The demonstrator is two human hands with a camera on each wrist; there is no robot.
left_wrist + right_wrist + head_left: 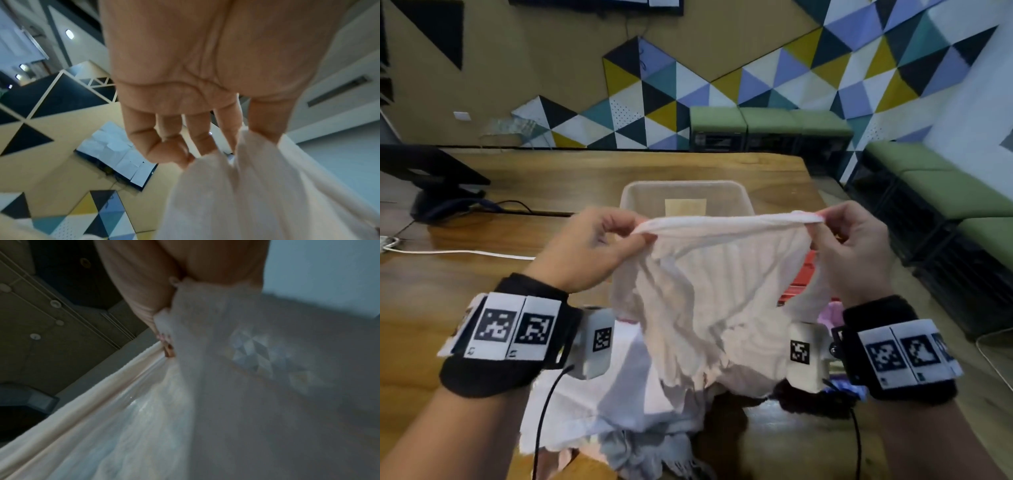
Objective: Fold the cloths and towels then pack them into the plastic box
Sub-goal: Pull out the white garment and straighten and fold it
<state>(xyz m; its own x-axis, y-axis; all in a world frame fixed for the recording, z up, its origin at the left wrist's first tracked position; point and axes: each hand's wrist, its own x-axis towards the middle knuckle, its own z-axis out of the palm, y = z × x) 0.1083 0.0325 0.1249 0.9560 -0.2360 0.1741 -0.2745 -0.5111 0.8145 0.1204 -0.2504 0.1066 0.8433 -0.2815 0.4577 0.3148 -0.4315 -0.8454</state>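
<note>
Landmark: the plastic box point(685, 197) — one of them, standing on the worktop point(465, 274) straight ahead of you, with nothing packed in it that shows apart from a pale label on its wall.

Cloth in hand: one pale pink cloth point(709, 291), held up in the air on your side of the box, so it hides the box's near rim.

Left hand point(592, 246): you pinch the cloth's top edge between thumb and forefinger; the left wrist view shows the other fingers point(162, 138) loosely curled beside it.

Right hand point(859, 246): it pinches the other end of the same edge, with the fabric bunched up in the grip.

Long axis: the stretched top edge runs left to right, parallel to the box's near wall, and the rest hangs crumpled below it towards the pile.

Nearer hand: both sit about level before the box — neither is clearly closer.

What the next move turns on: in my judgement the cloth has to come down flat on the worktop between you and the box, or be halved in the air, before it can be packed.

Pile nearer you than the box: one white cloth point(585, 394), one grey fringed piece point(647, 455) and a dark one point(808, 401) can be told apart; more colours show near your right wrist, so the full count cannot be told.

Progress: early, as I judge it.
</note>
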